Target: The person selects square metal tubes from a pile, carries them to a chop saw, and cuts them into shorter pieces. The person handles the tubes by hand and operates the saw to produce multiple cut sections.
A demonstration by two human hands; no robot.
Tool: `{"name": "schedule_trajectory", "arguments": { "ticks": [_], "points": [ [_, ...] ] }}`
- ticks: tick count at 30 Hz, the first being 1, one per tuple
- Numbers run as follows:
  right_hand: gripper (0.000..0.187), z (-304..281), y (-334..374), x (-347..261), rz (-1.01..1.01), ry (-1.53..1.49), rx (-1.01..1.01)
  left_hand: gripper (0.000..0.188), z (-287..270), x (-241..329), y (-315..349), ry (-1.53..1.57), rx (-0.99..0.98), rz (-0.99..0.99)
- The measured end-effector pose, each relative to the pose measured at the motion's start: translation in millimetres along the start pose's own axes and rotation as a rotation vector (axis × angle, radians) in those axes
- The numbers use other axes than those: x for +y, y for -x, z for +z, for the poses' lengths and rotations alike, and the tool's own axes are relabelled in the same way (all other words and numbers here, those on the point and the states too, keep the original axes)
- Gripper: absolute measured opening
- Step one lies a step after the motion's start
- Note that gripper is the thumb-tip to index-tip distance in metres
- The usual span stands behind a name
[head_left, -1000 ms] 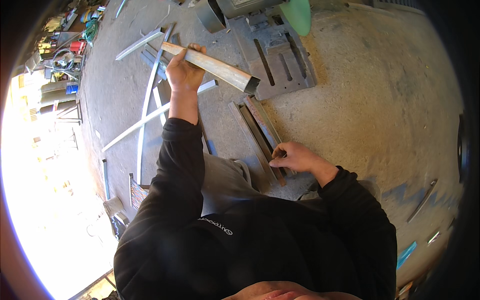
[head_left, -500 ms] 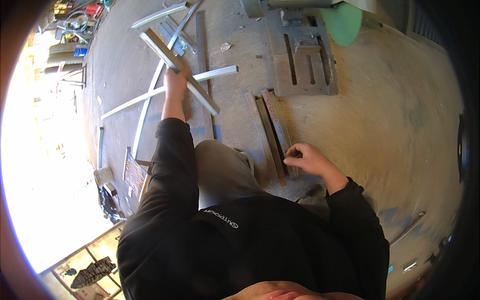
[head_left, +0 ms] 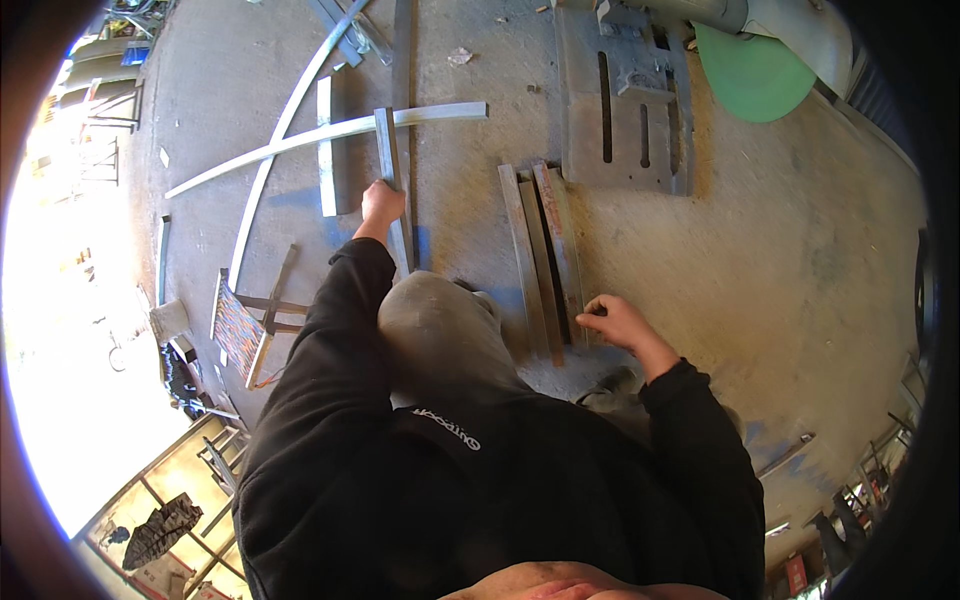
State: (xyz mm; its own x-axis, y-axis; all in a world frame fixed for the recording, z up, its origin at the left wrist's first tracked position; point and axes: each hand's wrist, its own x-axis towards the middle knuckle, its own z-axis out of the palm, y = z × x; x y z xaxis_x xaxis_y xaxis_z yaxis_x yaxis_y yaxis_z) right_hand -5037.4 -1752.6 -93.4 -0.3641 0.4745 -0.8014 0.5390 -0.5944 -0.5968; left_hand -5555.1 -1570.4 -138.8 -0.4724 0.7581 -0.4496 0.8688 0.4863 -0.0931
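Note:
My left hand [head_left: 383, 203], reaching out ahead of my knee, is closed round a grey metal bar [head_left: 387, 148] that points away from me. Just left of the bar, a short square metal tube [head_left: 327, 150] with a bright side lies on the floor. A long pale metal strip [head_left: 270, 150] passes crosswise by the far part of the held bar. My right hand [head_left: 617, 322] is closed, thumb against curled fingers; whatever is in them, if anything, is hidden. It hovers by the near end of several rusty metal bars [head_left: 543, 265] lying side by side.
A slotted steel plate [head_left: 625, 125] lies at the far right, beside a green disc [head_left: 755, 75]. Another long strip [head_left: 250, 215] crosses the floor at left. A small folding stool [head_left: 240, 330] with a patterned seat stands by my left arm.
My left hand has come nearer to me, and its bar now points more straight ahead. A short tube now lies to its left. My right hand stays by the rusty bars.

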Motion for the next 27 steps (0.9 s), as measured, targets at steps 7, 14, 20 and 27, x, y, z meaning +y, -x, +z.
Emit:
{"name": "schedule_trajectory", "arguments": {
  "ticks": [7, 14, 20, 27],
  "points": [
    [0.056, 56, -53, -19, -0.023, 0.331, 0.127, 0.046, -20, 32, 6, -0.087, -0.098, -0.091],
    [0.058, 92, -99, -58, -0.018, 0.595, 0.144, 0.068, -55, 24, 22, -0.142, 0.002, -0.034],
    [0.056, 81, -109, -49, -0.080, 0.500, 0.043, 0.059, -89, 33, 42, 0.082, 0.148, 0.231],
    [0.052, 8, -33, -55, -0.426, 0.320, -0.176, 0.044, -178, 123, 122, -0.038, -0.178, 0.647]
  ]
}}
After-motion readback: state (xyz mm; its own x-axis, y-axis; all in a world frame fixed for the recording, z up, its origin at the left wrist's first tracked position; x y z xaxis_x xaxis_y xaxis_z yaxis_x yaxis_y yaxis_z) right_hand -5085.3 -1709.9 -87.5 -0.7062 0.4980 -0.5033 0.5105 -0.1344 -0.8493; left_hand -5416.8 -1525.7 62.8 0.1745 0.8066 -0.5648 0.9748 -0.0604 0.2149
